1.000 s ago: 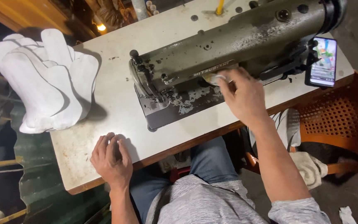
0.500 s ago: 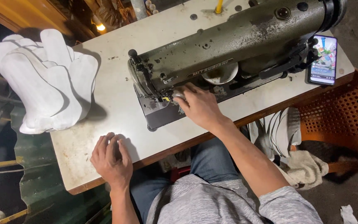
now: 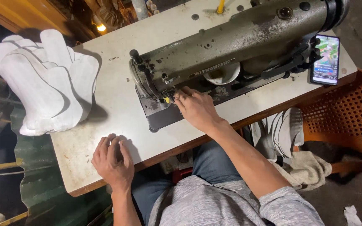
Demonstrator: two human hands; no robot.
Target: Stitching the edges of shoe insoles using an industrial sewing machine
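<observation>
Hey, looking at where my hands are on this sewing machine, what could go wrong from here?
Your right hand has its fingertips right at the needle area of the sewing machine; if it runs, a finger could get pricked. The phone lies at the table corner and might get knocked off. The stack of white cut pieces overhangs the far edge and may slide.

A worn grey-green metal sewing machine stands on the pale worktable — a stack of white glove-shaped fabric pieces lies left. A black-framed smartphone lies right of the machine.
</observation>
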